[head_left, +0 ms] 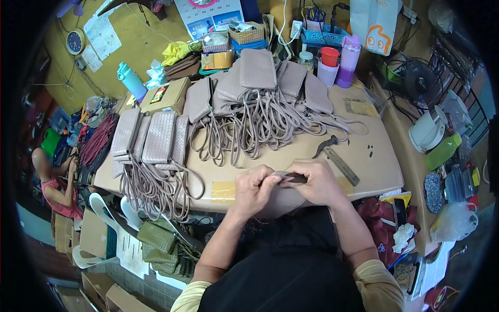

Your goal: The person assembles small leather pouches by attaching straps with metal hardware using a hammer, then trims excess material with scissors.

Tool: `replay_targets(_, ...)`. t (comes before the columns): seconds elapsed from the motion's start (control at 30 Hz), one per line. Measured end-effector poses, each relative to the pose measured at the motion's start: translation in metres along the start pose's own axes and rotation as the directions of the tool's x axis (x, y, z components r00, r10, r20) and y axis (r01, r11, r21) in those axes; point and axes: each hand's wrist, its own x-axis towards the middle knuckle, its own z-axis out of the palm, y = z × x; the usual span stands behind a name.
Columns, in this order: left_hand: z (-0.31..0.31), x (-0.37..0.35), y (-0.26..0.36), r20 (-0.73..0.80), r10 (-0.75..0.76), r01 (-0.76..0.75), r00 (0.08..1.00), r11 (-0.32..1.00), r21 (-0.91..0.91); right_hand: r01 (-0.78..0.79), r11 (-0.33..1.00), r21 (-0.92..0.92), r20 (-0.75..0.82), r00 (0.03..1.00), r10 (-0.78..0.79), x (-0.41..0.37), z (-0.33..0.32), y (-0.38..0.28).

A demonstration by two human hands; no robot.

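Note:
My left hand [253, 190] and my right hand [318, 181] are together at the table's front edge. Both are closed on the upper edge of a mauve leather pouch [280, 202], whose body hangs below them toward my lap. A dark strip shows along that edge between my fingers; its details are too small to make out. To the right of my right hand lies a hammer [340, 165] with a wooden handle. Beyond my hands, woven mauve wristlet pouches [258, 70] lie piled, their looped straps [260, 125] spilling forward. Another stack of pouches [158, 138] sits at the left.
Along the back stand a teal bottle [130, 80], a cardboard box [169, 96], a red cup [329, 56] and a purple bottle [348, 61]. Green woven pouches [161, 247] rest on a white chair at lower left. A person [57, 187] sits at far left.

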Motion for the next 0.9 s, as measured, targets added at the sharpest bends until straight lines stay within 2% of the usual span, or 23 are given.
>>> replay_targets(0.07,-0.022,0.002,-0.002,0.047,-0.009,0.009,0.999,1.000,-0.011,0.016,1.000,0.018,-0.067,0.998,-0.015,-0.003,0.004,0.010)
replay_targets(0.1,-0.038,0.003,0.006,0.089,-0.135,0.127,0.987,0.988,0.083,-0.091,0.969,0.230,-0.236,0.961,0.146,-0.008,0.004,0.023)
replay_targets(0.13,-0.052,0.002,0.008,0.115,-0.262,0.239,0.958,0.954,0.180,-0.149,0.883,0.445,-0.355,0.876,0.327,-0.014,0.004,0.038)
replay_targets(0.17,-0.060,-0.004,-0.009,0.070,-0.325,0.327,0.943,0.945,-0.019,-0.144,0.884,0.444,-0.355,0.878,0.321,-0.018,0.007,0.056)
replay_targets(0.2,-0.063,-0.012,-0.028,0.041,-0.395,0.393,0.918,0.893,-0.219,-0.073,0.873,0.482,-0.404,0.865,0.296,-0.025,0.012,0.076)
replay_targets(0.23,-0.058,-0.014,-0.030,-0.019,-0.391,0.357,0.920,0.859,-0.368,-0.002,0.856,0.517,-0.452,0.849,0.275,-0.027,0.015,0.080)
replay_targets(0.27,-0.053,-0.016,-0.035,-0.026,-0.392,0.357,0.919,0.860,-0.365,0.001,0.854,0.520,-0.447,0.852,0.271,-0.028,0.019,0.080)
replay_targets(0.33,-0.044,-0.018,-0.045,-0.159,-0.328,0.268,0.931,0.912,-0.310,0.013,0.813,0.582,-0.464,0.826,0.320,-0.024,0.024,0.065)
replay_targets(0.37,-0.038,-0.020,-0.047,-0.180,-0.314,0.242,0.932,0.911,-0.334,-0.099,0.820,0.564,-0.361,0.863,0.352,-0.035,0.018,0.081)
replay_targets(0.47,-0.027,-0.015,-0.025,-0.185,-0.328,0.208,0.926,0.855,-0.475,-0.045,0.798,0.601,-0.425,0.828,0.366,-0.038,0.014,0.087)
replay_targets(0.5,-0.023,-0.015,-0.022,-0.191,-0.329,0.206,0.925,0.856,-0.474,-0.035,0.739,0.673,-0.437,0.787,0.436,-0.042,0.016,0.091)
replay_targets(0.53,-0.019,-0.015,-0.020,-0.175,-0.299,0.190,0.938,0.867,-0.461,-0.035,0.740,0.672,-0.434,0.791,0.432,-0.045,0.015,0.096)
replay_targets(0.6,-0.015,-0.019,-0.021,-0.161,-0.274,0.176,0.948,0.875,-0.450,0.043,0.638,0.769,-0.426,0.778,0.461,-0.052,0.015,0.106)
replay_targets(0.63,-0.014,-0.021,-0.023,-0.155,-0.229,0.157,0.961,0.912,-0.378,0.085,0.618,0.782,-0.446,0.769,0.458,-0.052,0.017,0.109)
replay_targets(0.7,-0.010,-0.020,-0.016,-0.191,-0.170,0.120,0.967,0.961,-0.250,0.094,0.612,0.785,-0.447,0.771,0.454,-0.055,0.020,0.116)
replay_targets(0.73,-0.009,-0.019,-0.016,-0.195,-0.171,0.120,0.966,0.961,-0.250,0.109,0.608,0.787,-0.451,0.774,0.445,-0.055,0.020,0.117)
replay_targets(0.8,-0.008,-0.018,-0.015,-0.276,0.000,-0.002,0.961,1.000,-0.007,0.116,0.606,0.787,-0.457,0.770,0.446,-0.054,0.022,0.114)
replay_targets(0.9,-0.008,-0.017,-0.018,-0.284,-0.019,0.024,0.959,1.000,0.013,0.087,0.602,0.794,-0.440,0.765,0.471,-0.055,0.022,0.110)
